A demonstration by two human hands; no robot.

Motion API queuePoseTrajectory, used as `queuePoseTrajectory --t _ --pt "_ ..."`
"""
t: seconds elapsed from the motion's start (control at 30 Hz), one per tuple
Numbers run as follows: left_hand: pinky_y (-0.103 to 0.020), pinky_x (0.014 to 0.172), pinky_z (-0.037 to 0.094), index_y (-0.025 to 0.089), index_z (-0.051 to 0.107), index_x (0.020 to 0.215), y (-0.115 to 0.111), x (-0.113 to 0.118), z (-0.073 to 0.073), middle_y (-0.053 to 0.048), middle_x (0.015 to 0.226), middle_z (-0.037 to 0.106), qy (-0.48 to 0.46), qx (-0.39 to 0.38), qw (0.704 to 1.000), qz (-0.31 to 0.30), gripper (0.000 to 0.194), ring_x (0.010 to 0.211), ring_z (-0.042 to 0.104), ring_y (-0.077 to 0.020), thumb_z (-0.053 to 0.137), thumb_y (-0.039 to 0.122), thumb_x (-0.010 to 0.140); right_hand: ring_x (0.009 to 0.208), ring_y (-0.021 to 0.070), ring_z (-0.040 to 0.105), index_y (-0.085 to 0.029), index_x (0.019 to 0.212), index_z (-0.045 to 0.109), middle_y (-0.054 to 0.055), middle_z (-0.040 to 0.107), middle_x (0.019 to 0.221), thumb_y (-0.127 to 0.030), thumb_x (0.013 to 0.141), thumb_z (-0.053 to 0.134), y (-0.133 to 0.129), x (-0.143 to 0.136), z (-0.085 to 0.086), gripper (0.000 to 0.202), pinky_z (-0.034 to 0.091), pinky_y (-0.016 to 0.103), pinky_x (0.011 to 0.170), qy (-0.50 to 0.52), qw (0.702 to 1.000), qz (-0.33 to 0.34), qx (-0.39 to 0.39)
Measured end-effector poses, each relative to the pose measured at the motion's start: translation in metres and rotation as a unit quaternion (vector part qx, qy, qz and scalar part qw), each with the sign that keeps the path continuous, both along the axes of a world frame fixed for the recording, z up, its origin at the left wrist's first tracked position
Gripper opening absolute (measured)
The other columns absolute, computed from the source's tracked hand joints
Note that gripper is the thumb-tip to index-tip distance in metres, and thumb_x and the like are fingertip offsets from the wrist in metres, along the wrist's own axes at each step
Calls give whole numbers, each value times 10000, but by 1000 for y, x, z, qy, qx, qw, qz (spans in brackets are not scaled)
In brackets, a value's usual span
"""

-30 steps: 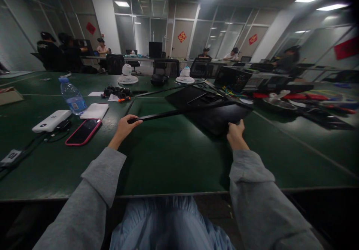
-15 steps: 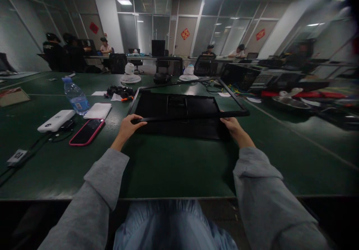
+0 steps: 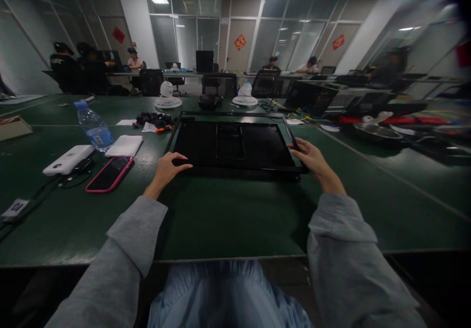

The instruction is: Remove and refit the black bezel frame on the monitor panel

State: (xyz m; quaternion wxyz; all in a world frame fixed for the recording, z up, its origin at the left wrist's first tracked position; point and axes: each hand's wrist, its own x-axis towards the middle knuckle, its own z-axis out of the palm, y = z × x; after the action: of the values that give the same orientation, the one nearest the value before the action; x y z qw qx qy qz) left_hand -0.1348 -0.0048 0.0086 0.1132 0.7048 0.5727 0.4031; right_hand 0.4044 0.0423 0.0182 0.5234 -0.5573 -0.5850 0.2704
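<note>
A thin black rectangular frame (image 3: 231, 115), like a monitor bezel, lies over a flat black panel (image 3: 196, 141) on the green table (image 3: 235, 215). The panel has a rectangular outline in its middle. At the frame's near left corner, my left hand (image 3: 167, 172) pinches the edge between thumb and fingers. My right hand (image 3: 312, 160) grips the frame's right side close to its near corner, its fingertips partly hidden. The frame's far edge sits beyond the panel's far edge, with a strip of table showing between them.
Left of the frame are a pink-edged phone (image 3: 110, 174), a white power bank (image 3: 68, 160), a white tissue pack (image 3: 124, 146) and a water bottle (image 3: 93, 126). Two small white fans (image 3: 245, 100) stand at the back. A metal pan (image 3: 377, 132) is at right. Several people sit farther off.
The frame has come down from a raised, tilted position to lie over the panel, its right side shifting left. My right hand has moved up along the frame's right side.
</note>
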Motion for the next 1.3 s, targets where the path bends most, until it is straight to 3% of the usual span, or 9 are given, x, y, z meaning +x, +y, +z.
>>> queuePoseTrajectory --t 0.3,0.57,0.87,0.93,1.1,1.2,1.3 --pt "-479 1022 490 273 779 1005 2 -1 -5 -62 1099 795 53 -49 997 -10 331 1093 710 -302 864 512 793 1395 309 607 -138 1531 526 169 665 1459 -221 842 594 11 -6 -33 697 413 531 1240 -190 974 -114 51" --pt "-597 1173 311 282 782 1020 -6 4 3 -51 1140 796 126 -89 988 -24 357 1168 682 -313 809 586 835 1388 320 614 -137 1539 539 162 657 1473 -213 854 545 6 -1 -46 689 452 541 1214 -228 964 -126 48" --pt "-616 1163 314 292 796 961 -5 2 2 -46 1157 781 138 -94 985 -51 325 1230 622 -324 751 605 885 1400 308 605 -134 1552 522 162 647 1486 -219 873 531 12 8 -54 684 458 535 1210 -241 965 -96 39" --pt "-598 1150 351 297 800 1039 -3 2 0 -66 1251 752 132 -67 989 -22 307 1297 580 -331 695 570 944 1391 325 611 -111 1551 526 184 647 1479 -230 890 528 12 7 -54 672 464 544 1198 -254 961 -105 33" --pt "-541 1131 446 219 679 1397 10 -4 -13 -164 1505 604 94 -11 983 158 477 1425 498 -370 670 441 974 1329 376 651 -79 1518 578 224 684 1407 -283 937 532 10 2 -49 617 484 584 1155 -302 942 -149 6" --pt "-462 1122 482 148 644 1440 17 -10 -20 -186 1437 667 71 -59 982 164 501 1341 606 -334 612 399 1008 1306 380 665 -102 1523 589 215 714 1359 -283 950 534 9 1 -46 604 497 583 1134 -315 935 -161 -10" --pt "-408 1081 515 146 675 1409 21 -15 -20 -168 1356 731 56 -87 981 162 458 1263 681 -304 589 369 1017 1271 387 685 -114 1516 605 216 740 1301 -288 945 560 9 -1 -44 599 516 584 1103 -315 934 -168 -26"
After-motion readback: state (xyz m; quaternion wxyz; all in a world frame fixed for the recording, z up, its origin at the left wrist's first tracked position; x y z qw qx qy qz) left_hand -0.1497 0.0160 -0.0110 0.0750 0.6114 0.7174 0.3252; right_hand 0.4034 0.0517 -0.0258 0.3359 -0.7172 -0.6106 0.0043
